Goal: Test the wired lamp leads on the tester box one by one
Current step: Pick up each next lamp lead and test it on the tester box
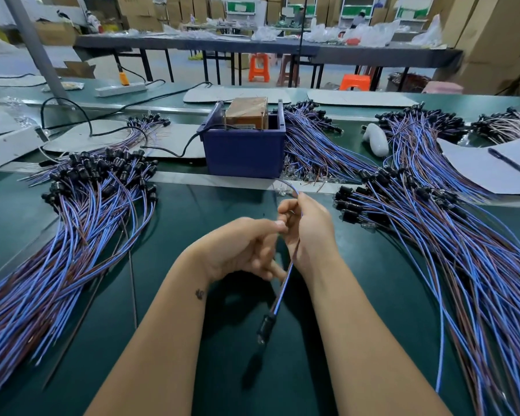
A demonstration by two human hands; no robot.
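One lamp lead (279, 298), a blue and brown wire pair with a black socket at its low end, hangs between my hands above the green table. My right hand (308, 232) grips its upper part, and the wire tip curves out above my fingers toward the tester box (244, 154). My left hand (246, 247) pinches the same lead just left of my right hand. The tester box is a blue bin with a brown block inside, straight ahead at the far side of the mat.
A big pile of leads (72, 235) fans out on the left, and another pile of leads (451, 241) on the right. More bundles lie behind the box. A paper sheet (490, 166) with a pen (511, 162) lies at the far right. A black cable (174, 151) runs to the box.
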